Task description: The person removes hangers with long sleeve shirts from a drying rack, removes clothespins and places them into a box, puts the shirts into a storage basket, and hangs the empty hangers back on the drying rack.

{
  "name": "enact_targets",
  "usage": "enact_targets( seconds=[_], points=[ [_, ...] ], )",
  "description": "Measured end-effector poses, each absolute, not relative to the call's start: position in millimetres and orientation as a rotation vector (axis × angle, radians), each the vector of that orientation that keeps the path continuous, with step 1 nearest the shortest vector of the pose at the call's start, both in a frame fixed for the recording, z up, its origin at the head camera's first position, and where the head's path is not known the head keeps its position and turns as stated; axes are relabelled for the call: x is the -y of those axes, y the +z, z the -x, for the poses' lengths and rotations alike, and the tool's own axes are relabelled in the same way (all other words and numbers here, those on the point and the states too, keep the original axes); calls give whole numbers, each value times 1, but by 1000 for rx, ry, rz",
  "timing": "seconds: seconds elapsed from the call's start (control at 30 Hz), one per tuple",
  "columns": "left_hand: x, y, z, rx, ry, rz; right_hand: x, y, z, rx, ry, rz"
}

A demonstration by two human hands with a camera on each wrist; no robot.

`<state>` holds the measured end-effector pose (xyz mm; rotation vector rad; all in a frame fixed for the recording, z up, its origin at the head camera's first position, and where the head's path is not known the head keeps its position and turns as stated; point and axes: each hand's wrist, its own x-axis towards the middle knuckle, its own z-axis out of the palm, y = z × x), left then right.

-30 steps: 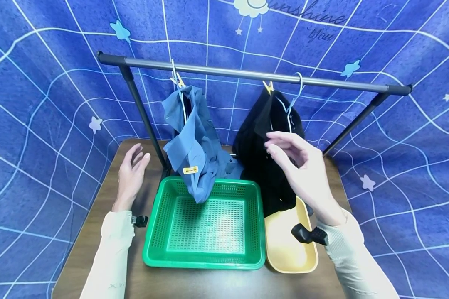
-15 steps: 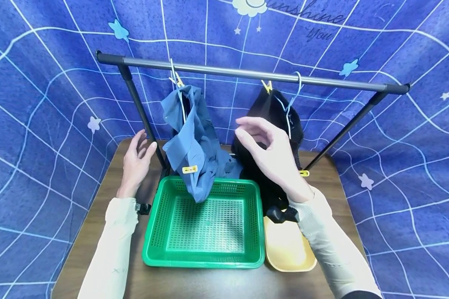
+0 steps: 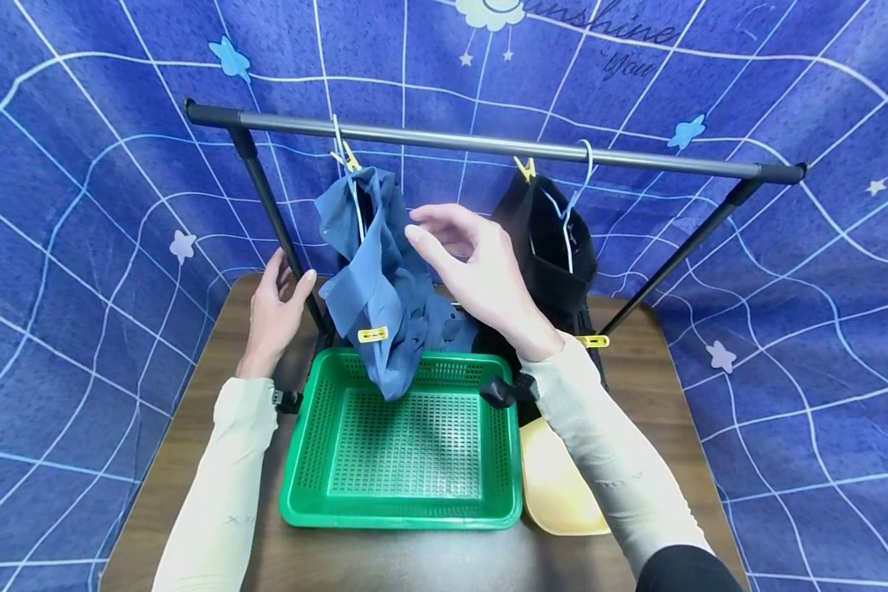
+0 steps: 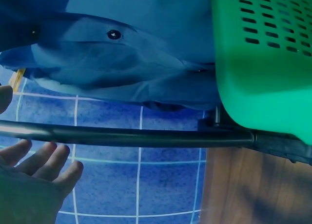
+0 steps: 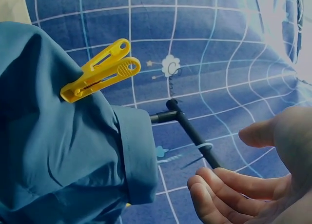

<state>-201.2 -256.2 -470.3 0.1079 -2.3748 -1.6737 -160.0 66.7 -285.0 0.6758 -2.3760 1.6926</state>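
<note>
A person's right hand (image 3: 481,271) is crossing from the black garment (image 3: 548,263) toward the blue garment (image 3: 370,288), thumb and loosely curving fingers standing apart, empty, seemingly shifting attention leftward. The left hand (image 3: 275,316) is spreading its fingers beside the rack (image 3: 444,141)'s left post; whether it is touching is hard to tell. Two garments are hanging on two hangers (image 3: 589,164), four yellow clips (image 3: 373,335) showing; one green basket (image 3: 400,521) and one tan tray (image 3: 555,477) are sitting below.

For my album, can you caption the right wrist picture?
Yellow clothespin grips a blue garment while the right hand hovers nearby.
</note>
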Motion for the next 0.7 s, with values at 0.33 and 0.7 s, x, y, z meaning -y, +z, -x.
enact_targets(
  seconds=[0.33,0.7],
  points=[
    [250,-471,210,2357,-1663,-69,-42,-285,183,2446,1667,-641],
    [250,-477,214,2289,-1557,35,-14,-287,208,2532,1511,-670]
  ],
)
